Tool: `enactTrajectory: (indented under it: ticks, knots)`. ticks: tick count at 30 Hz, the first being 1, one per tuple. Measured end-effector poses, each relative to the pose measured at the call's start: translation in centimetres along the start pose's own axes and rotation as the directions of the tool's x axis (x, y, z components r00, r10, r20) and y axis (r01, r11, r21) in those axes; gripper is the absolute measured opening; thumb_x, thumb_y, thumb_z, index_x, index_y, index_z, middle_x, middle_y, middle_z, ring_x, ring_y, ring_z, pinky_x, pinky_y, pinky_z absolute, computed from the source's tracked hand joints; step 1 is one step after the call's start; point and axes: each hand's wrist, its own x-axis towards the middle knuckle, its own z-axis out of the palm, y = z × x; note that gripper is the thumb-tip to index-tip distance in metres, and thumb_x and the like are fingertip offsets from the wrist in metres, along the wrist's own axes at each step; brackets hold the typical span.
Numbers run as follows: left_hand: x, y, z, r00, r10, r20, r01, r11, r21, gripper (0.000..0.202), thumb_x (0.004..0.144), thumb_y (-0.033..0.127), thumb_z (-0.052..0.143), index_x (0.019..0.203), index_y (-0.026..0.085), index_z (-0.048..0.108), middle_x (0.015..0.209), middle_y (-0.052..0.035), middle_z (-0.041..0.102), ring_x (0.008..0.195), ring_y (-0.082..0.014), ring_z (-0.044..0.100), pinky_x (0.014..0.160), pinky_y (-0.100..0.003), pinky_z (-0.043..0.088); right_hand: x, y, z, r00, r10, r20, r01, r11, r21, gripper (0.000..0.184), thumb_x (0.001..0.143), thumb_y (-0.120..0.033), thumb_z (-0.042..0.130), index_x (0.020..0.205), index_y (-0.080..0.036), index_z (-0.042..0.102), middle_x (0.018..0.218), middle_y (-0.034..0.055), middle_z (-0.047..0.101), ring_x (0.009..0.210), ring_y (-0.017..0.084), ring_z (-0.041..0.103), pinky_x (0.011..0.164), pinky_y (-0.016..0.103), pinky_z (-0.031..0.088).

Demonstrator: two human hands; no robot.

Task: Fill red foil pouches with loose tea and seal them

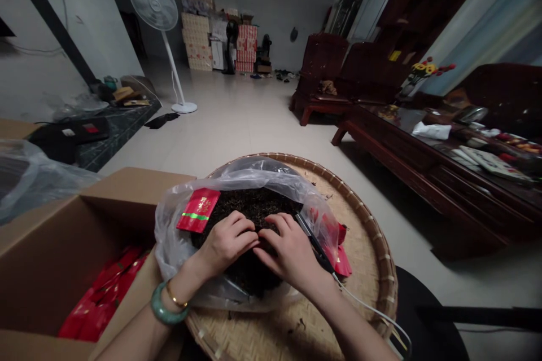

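A clear plastic bag (173,237) lies open, filled with dark, dried, tea-like leaves (249,200). My left hand (226,242) is over the leaves with its fingers curled and pressed together; anything in them is too small or hidden to make out. Close beside it, my right hand (290,248) has its fingers bent and apart, with nothing visible in it. The fingertips of both hands almost meet. A red packet (199,210) with a green stripe rests on the bag's left side. Right of my right hand lies a black clamp-like tool (315,242) with a white cord.
The bag sits on a round woven bamboo tray (359,248). More red packets (342,259) lie at its right. On the left stands an open cardboard box (127,186) containing red packets (105,299). A dark wooden table (406,152) is to the right; a white fan (169,62) stands beyond.
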Motion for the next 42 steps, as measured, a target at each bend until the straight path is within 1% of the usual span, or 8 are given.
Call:
enactTrajectory:
  ticks: [4, 10, 21, 28, 31, 33, 37, 42]
  knots:
    - [-0.2, 0.2, 0.0, 1.0, 0.023, -0.005, -0.023, 1.0, 0.009, 0.01, 0.083, 0.025, 0.062, 0.077, 0.018, 0.062, 0.089, -0.0061, 0.062, 0.09, -0.0205, 0.051, 0.076, -0.034, 0.051, 0.3, 0.1, 0.5, 0.982, 0.088, 0.169, -0.063, 0.987, -0.149, 0.008, 0.082, -0.022, 0.064, 0.087, -0.02, 0.069, 0.104, 0.0091, 0.064, 0.097, 0.024, 0.053, 0.078, 0.034, 0.048]
    - [-0.2, -0.3, -1.1, 0.978, -0.023, 0.206, -0.013, 0.984, 0.175, 0.008, 0.086, 0.023, 0.056, 0.085, 0.019, 0.063, 0.116, -0.0101, 0.057, 0.111, -0.0269, 0.047, 0.085, -0.042, 0.05, 0.3, 0.1, 0.4, 0.942, 0.11, 0.316, -0.046, 0.978, -0.202, 0.016, 0.088, -0.027, 0.057, 0.083, -0.021, 0.071, 0.091, 0.0065, 0.065, 0.088, 0.022, 0.056, 0.073, 0.032, 0.047]
    - [-0.8, 0.1, -1.4, 0.994, 0.047, 0.1, -0.051, 0.998, 0.039, 0.013, 0.088, 0.019, 0.053, 0.081, 0.02, 0.064, 0.102, -0.0063, 0.066, 0.1, -0.0222, 0.054, 0.079, -0.037, 0.052, 0.5, -1.0, 1.2, 0.964, 0.058, 0.258, -0.024, 0.991, -0.131, 0.018, 0.087, -0.032, 0.058, 0.089, -0.021, 0.072, 0.101, 0.0131, 0.061, 0.106, 0.03, 0.047, 0.079, 0.042, 0.046]
    - [-1.0, -0.4, -0.8, 0.969, -0.202, 0.143, 0.24, 0.903, -0.356, 0.01, 0.087, 0.013, 0.052, 0.087, 0.018, 0.061, 0.095, -0.0062, 0.069, 0.091, -0.0163, 0.063, 0.082, -0.031, 0.052, 0.4, 0.2, 0.1, 0.985, 0.062, 0.158, -0.094, 0.975, 0.199, 0.013, 0.087, -0.019, 0.058, 0.092, -0.019, 0.069, 0.091, 0.0069, 0.064, 0.084, 0.019, 0.057, 0.072, 0.029, 0.047]
    - [-0.8, -0.3, 0.2, 0.877, -0.454, 0.155, 0.462, 0.712, -0.528, 0.021, 0.082, 0.017, 0.06, 0.102, 0.02, 0.06, 0.094, -0.0044, 0.069, 0.087, -0.0157, 0.065, 0.079, -0.03, 0.053, 0.8, 1.0, -0.3, 0.983, 0.126, 0.135, -0.174, 0.875, 0.452, 0.01, 0.081, -0.013, 0.062, 0.085, -0.018, 0.069, 0.084, 0.0038, 0.067, 0.078, 0.016, 0.061, 0.071, 0.026, 0.048]
    - [-0.7, 0.0, 0.9, 0.767, -0.575, 0.286, 0.596, 0.472, -0.649, 0.043, 0.076, 0.02, 0.066, 0.117, 0.019, 0.054, 0.096, -0.0043, 0.07, 0.086, -0.0167, 0.066, 0.078, -0.031, 0.054, 1.2, 1.5, -0.2, 0.964, 0.224, 0.144, -0.266, 0.769, 0.582, 0.007, 0.076, -0.013, 0.065, 0.079, -0.018, 0.068, 0.081, 0.0022, 0.069, 0.077, 0.016, 0.063, 0.073, 0.027, 0.048]
    - [-0.9, 0.7, 2.0, 0.556, -0.57, 0.604, 0.754, 0.04, -0.656, 0.042, 0.069, 0.03, 0.073, 0.106, 0.013, 0.063, 0.095, -0.0076, 0.073, 0.085, -0.0222, 0.069, 0.077, -0.035, 0.055, 1.4, 2.4, 0.5, 0.895, 0.405, 0.189, -0.384, 0.482, 0.787, 0.025, 0.069, -0.021, 0.068, 0.094, -0.02, 0.065, 0.08, -0.0007, 0.067, 0.069, 0.014, 0.062, 0.063, 0.026, 0.049]
    - [-1.4, 1.7, 2.9, 0.463, -0.642, 0.611, 0.714, -0.139, -0.686, 0.047, 0.061, 0.038, 0.079, 0.098, 0.011, 0.068, 0.096, -0.0091, 0.074, 0.083, -0.0239, 0.07, 0.079, -0.036, 0.054, 0.5, 2.7, 1.8, 0.828, 0.461, 0.32, -0.464, 0.242, 0.852, 0.027, 0.066, -0.036, 0.071, 0.086, -0.018, 0.064, 0.064, -0.0036, 0.06, 0.052, 0.01, 0.054, 0.044, 0.02, 0.044]
